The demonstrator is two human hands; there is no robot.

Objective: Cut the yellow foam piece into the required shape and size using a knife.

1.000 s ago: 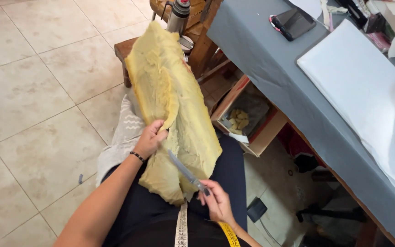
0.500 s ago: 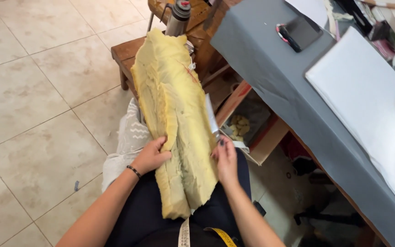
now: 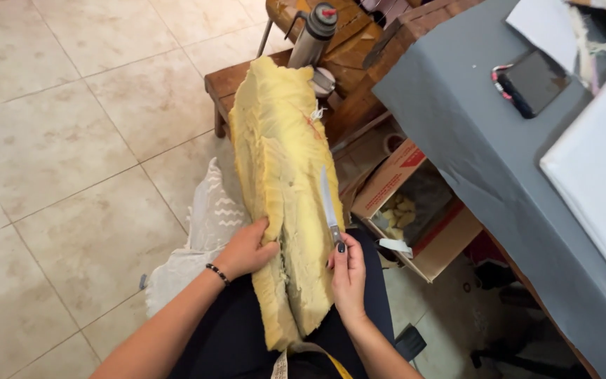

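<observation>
A long slab of yellow foam (image 3: 282,154) lies lengthwise from my lap out onto a low wooden stool (image 3: 220,83). My left hand (image 3: 247,249) grips the foam's left edge, fingers dug into a split that runs along its length. My right hand (image 3: 348,274) holds a knife (image 3: 329,205) by the handle, its blade pointing away from me and lying flat against the foam's right side. A black bead bracelet sits on my left wrist.
A grey-covered table (image 3: 471,140) runs along the right, carrying a dark phone (image 3: 531,81) and a white board (image 3: 597,175). Below it stands an open cardboard box (image 3: 415,210) of foam scraps. A metal bottle (image 3: 312,38) stands behind the stool. White patterned cloth (image 3: 208,217) hangs left of my lap.
My right hand brought the knife from low near my lap up to the foam's right side, blade pointing away. My left hand slid down the left edge into the split.
</observation>
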